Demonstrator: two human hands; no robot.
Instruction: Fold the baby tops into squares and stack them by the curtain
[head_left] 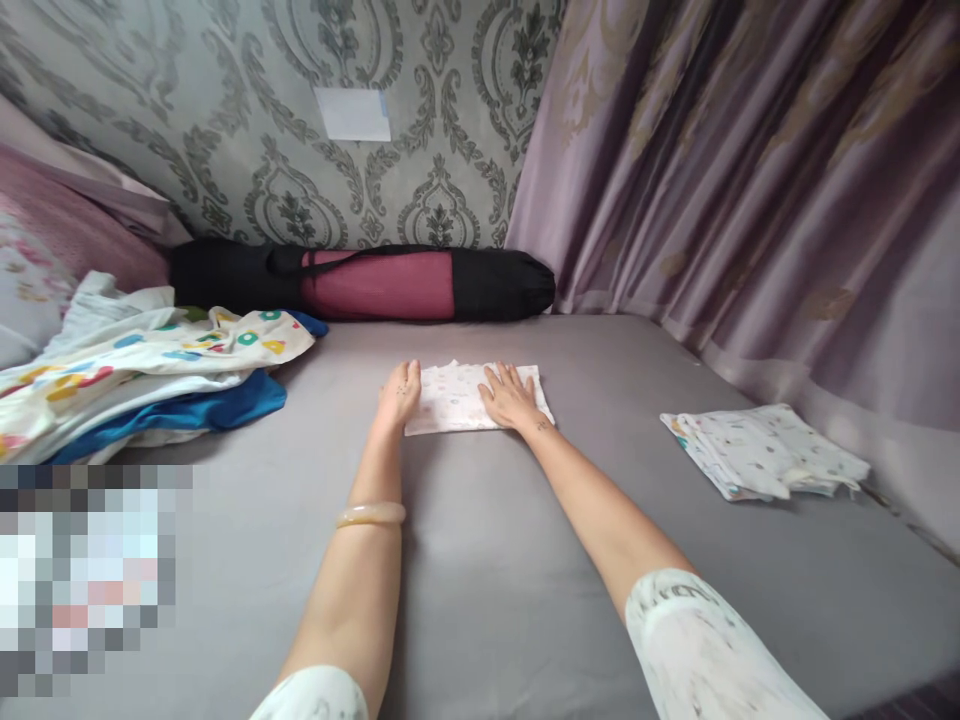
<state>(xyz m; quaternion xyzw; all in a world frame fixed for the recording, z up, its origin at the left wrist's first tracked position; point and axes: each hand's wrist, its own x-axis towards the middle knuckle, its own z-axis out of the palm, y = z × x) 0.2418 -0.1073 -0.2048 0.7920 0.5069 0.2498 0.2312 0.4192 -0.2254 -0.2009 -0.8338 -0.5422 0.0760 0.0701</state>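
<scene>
A white folded garment (454,400) with a small pale print lies flat on the grey sheet. My right hand (510,396) rests on its right half, palm down with the fingers spread. At the garment's left end is my left hand (403,392), turned partly on its side, fingers stretched out and touching that edge. Neither hand grips anything. A pale bangle (371,514) circles my left forearm.
Folded patterned cloths (765,450) form a stack at the right. Loose clothes (172,370) are heaped at the left. A long black and maroon bag (379,284) lies along the wall, beside purple curtains (675,150). The lower left corner is pixelated.
</scene>
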